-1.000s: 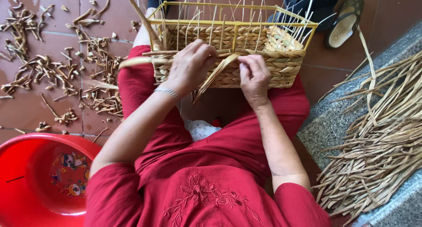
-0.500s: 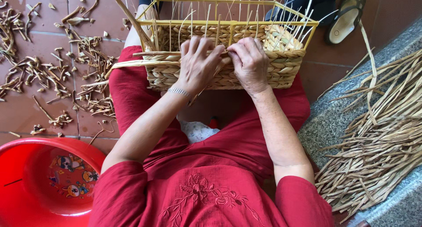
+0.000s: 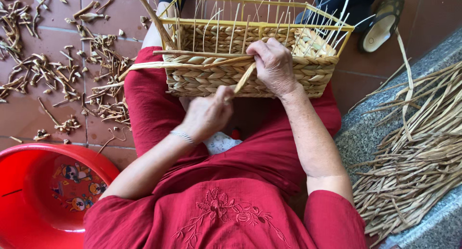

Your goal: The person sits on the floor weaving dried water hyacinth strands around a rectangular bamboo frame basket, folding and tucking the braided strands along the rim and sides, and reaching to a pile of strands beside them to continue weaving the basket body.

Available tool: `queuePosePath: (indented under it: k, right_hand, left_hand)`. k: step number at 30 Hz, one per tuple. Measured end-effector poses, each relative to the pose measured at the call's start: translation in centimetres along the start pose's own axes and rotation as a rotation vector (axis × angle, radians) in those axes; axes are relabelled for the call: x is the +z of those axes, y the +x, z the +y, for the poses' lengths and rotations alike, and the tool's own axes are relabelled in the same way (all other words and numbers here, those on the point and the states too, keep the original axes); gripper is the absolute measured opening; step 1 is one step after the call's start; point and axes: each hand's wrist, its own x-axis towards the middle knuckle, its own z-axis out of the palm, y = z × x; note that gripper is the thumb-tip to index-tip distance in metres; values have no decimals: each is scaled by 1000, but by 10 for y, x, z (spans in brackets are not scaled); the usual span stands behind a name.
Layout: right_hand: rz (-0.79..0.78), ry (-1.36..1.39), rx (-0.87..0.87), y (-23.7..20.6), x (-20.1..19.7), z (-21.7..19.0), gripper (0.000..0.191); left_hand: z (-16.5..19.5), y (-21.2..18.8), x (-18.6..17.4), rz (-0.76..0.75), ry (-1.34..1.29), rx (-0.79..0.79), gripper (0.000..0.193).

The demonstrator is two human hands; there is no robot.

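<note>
Reddish-brown floor tiles (image 3: 57, 114) spread out under the seated person, littered at about ten o'clock with short dry fibre scraps (image 3: 72, 80). On the person's lap, at twelve o'clock from the body, sits a half-woven basket (image 3: 216, 78) on a yellow wire frame (image 3: 260, 25), its lower wall already plaited in pale straw and thin upright stakes standing above the weave. The right hand (image 3: 273, 66) is closed against the front wall of the basket near the top edge of the weaving, fingers curled around a flat straw strand (image 3: 244, 79) and pressing on the plait. The left hand (image 3: 209, 115) sits just below the basket, toward six o'clock from the right hand, gripping the lower end of that same strand so it runs at a slant between the two hands. A long loose strand (image 3: 144, 65) sticks out from the basket toward nine o'clock. At three to four o'clock a thick bundle of dried reeds (image 3: 414, 157) lies on a grey stone ledge (image 3: 433, 229). At seven o'clock a red plastic basin (image 3: 29, 201) rests on the tiles. A sandal (image 3: 382, 25) lies at one o'clock beyond the basket.
</note>
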Motion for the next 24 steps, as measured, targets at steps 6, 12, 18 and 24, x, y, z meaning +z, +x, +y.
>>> queuePosePath:
  k: [6, 12, 18, 24]
  right_hand:
    - [-191, 153, 117, 6, -22, -1, 21]
    - [-147, 79, 75, 3, -14, -10, 17]
    - [-78, 140, 189, -6, -2, -3, 16]
    - [-89, 200, 202, -5, -2, -2, 20]
  left_hand:
    - [-34, 14, -110, 257, 389, 112, 8]
    - [-23, 34, -106, 655, 680, 184, 30]
    - [8, 36, -25, 98, 322, 555, 35]
    - [-1, 86, -4, 636, 676, 235, 32]
